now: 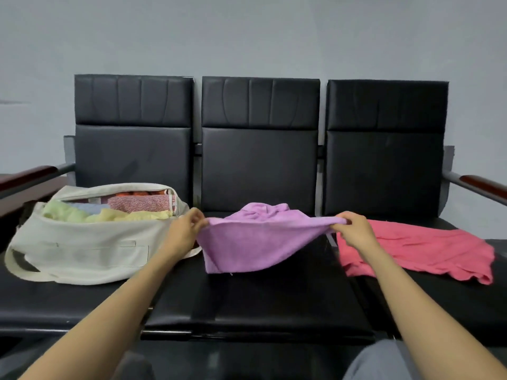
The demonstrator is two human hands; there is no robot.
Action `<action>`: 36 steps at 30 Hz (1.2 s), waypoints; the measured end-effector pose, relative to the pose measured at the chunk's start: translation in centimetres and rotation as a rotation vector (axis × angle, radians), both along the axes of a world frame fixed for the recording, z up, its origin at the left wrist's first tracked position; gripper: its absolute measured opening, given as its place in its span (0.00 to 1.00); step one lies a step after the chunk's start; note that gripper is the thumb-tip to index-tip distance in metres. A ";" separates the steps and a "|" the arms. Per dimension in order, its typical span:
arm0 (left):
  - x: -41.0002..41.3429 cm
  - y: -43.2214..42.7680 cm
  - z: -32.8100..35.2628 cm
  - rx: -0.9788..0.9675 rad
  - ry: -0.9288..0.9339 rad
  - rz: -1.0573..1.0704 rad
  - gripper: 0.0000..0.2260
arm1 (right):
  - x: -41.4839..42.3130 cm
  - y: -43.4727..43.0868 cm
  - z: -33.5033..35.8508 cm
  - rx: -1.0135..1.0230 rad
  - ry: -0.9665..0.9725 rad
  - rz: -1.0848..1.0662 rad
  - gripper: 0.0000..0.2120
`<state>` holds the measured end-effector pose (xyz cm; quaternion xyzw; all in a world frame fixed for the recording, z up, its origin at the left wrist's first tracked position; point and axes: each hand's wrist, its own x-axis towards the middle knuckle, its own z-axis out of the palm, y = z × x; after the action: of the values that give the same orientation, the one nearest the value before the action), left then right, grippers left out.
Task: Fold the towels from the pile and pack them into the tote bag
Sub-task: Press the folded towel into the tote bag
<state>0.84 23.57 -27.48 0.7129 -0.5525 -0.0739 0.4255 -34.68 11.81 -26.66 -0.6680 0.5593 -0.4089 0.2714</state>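
Observation:
A purple towel (pixel 255 242) hangs stretched above the middle black seat. My left hand (pixel 186 229) pinches its left corner and my right hand (pixel 354 229) pinches its right corner; its far part lies bunched on the seat behind. A pink towel (pixel 417 248) lies spread and rumpled on the right seat. The beige tote bag (pixel 82 250) sits open on the left seat, holding several folded towels (pixel 115 208) in green, yellow, blue and pink.
The black three-seat bench (pixel 260 303) has padded backrests and wooden armrests (pixel 482 185) at both ends. A grey wall rises behind. Grey trousers (pixel 384 363) on a knee show at the bottom right.

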 end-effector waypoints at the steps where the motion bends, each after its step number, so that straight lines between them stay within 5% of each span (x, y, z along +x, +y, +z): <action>1: -0.3 0.4 1.7 -0.054 0.022 0.015 0.07 | 0.0 0.6 1.5 0.017 -0.104 0.031 0.06; 7: -0.9 2.3 10.4 -0.316 0.483 -0.048 0.05 | 0.6 4.5 10.6 -0.061 -0.522 0.239 0.02; 13: 0.4 4.9 15.6 -0.340 0.456 -0.261 0.14 | 0.2 7.0 17.2 -0.249 -0.568 0.220 0.04; 17: 1.7 3.6 16.5 -0.422 0.462 -0.234 0.02 | 0.7 6.0 18.1 -0.185 -0.467 0.199 0.08; 24: 3.1 -3.2 8.6 0.326 0.119 0.069 0.09 | 3.2 -1.7 9.6 0.344 -0.210 0.186 0.08; 26: 2.2 -4.8 9.4 0.069 0.079 0.142 0.09 | 3.8 -3.6 9.2 0.131 -0.322 0.150 0.07; 30: 0.3 -4.1 14.5 -0.604 0.336 0.046 0.05 | 4.8 -1.8 13.5 -0.277 -0.785 0.244 0.09; 32: 0.5 -3.5 14.2 -0.657 0.351 -0.002 0.04 | 4.7 -0.5 14.0 -0.360 -0.814 0.289 0.10; 36: 2.1 -2.1 9.4 -0.476 0.350 0.001 0.05 | 3.4 -0.4 10.3 -0.347 -0.465 0.146 0.15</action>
<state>2.90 21.47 -18.05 0.5699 -0.4720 -0.0639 0.6696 -31.30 11.37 -16.32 -0.6314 0.3543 -0.6199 0.3026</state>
